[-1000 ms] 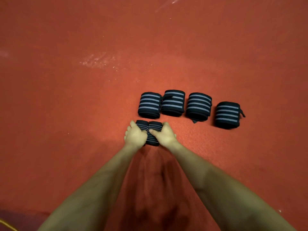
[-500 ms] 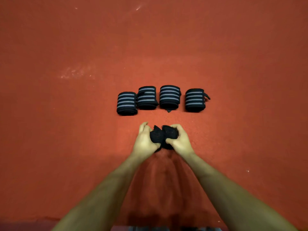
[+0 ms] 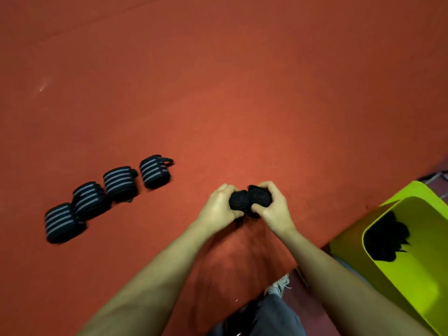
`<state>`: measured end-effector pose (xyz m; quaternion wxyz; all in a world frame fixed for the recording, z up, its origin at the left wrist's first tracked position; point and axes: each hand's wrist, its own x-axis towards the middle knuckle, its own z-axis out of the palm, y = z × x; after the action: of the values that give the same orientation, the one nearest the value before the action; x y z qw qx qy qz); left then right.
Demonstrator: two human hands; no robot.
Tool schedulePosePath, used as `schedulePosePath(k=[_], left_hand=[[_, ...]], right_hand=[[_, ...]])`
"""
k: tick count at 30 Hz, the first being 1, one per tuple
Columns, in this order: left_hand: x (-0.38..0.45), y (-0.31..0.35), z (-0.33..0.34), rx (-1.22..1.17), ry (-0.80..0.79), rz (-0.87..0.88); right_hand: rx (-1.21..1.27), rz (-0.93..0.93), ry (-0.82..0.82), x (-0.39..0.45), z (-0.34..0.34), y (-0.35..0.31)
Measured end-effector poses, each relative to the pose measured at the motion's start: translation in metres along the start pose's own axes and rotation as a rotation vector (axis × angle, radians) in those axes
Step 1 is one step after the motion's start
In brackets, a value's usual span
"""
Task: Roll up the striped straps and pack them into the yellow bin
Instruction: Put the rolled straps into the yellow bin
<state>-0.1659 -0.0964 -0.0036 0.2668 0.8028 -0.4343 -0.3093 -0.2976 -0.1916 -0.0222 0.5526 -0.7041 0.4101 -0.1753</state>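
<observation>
Holding two rolled straps point(image 3: 251, 201) end-on and pressed side by side, we kept them lifted just above the red worktop point(image 3: 242, 93). Our left hand point(image 3: 219, 208) had its fingers curled around the left roll, and our right hand point(image 3: 275, 209) had its fingers curled around the right roll, thumbs toward us. Only the dark spiral ends of the rolls faced the camera, so their stripes did not show.

Taking that pair as our landmark, the yellow bin point(image 3: 421, 282) stood to the right of it and nearer to us, beyond the worktop's edge and lower down. It was tilted, with its opening facing up toward the camera, and a dark bundle point(image 3: 385, 241) lay inside; we could not tell what the bundle was.

To the left of the pair, well apart from it, four more rolled striped straps point(image 3: 106, 192) lay on the worktop in a slanting row, the nearest one farther from us and the last one closest to us. They sat just beside one another, the middle ones touching or nearly so.

Below the pair, between our forearms, grey trousers point(image 3: 274, 316) and a shoe point(image 3: 278, 286) showed.
</observation>
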Motion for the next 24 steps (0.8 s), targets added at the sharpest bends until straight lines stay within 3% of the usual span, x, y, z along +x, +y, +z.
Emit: schedulePosePath(k=[13, 19, 24], left_hand=[[0.063, 0.198, 0.143, 0.002, -0.305, 0.508], [0.076, 0.230, 0.209, 0.231, -0.544, 0.719], [0.074, 0.231, 0.257, 0.534, -0.747, 0.809]], right_hand=[[-0.049, 0.128, 0.790, -0.051, -0.215, 0.067], [0.003, 0.294, 0.805, -0.084, -0.256, 0.127], [-0.085, 0.411, 0.665, -0.110, -0.258, 0.182]])
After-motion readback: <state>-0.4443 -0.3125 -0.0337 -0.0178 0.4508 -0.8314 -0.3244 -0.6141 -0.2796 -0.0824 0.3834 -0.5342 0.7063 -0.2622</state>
